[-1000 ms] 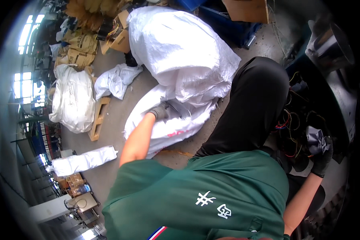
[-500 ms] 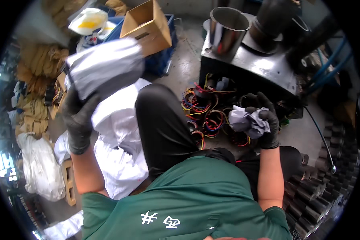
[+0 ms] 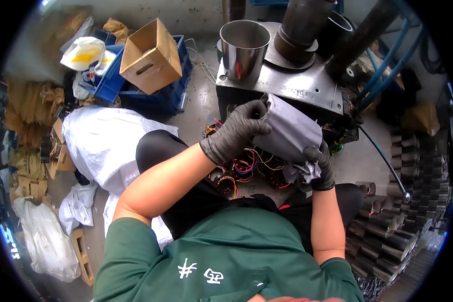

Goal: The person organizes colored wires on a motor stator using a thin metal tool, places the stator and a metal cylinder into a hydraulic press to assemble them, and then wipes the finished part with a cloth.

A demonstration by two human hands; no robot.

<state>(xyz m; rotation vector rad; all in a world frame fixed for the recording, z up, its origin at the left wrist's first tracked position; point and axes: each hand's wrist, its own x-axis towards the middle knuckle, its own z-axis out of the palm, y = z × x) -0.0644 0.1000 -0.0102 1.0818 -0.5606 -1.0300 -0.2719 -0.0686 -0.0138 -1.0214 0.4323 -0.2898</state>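
Observation:
Both my hands wear black gloves. My left hand point(image 3: 239, 126) has its fingers closed on the upper left edge of a folded grey bag-like sheet point(image 3: 294, 123); whether it is cloth or plastic I cannot tell. The sheet hangs tilted above the floor, in front of the black machine base. At its lower right end my right hand point(image 3: 323, 168) is closed on a crumpled grey piece point(image 3: 305, 172) and touches the sheet. Below lie several wire-wound rings point(image 3: 244, 166) with red, blue and yellow leads, partly hidden by my arms and the sheet.
A shiny metal cylinder point(image 3: 244, 53) stands on the machine base point(image 3: 287, 83). Cardboard box point(image 3: 151, 60) and blue crate point(image 3: 178, 98) are at the back left. A white sack point(image 3: 98, 141) lies beside my left knee. Stacked metal cylinders point(image 3: 387, 236) stand on the right, near a thin black hose point(image 3: 385, 158).
My left hand has brought the grey sheet from the far left across to the right, beside my right hand. The crumpled piece is still in my right hand. The view has shifted rightward.

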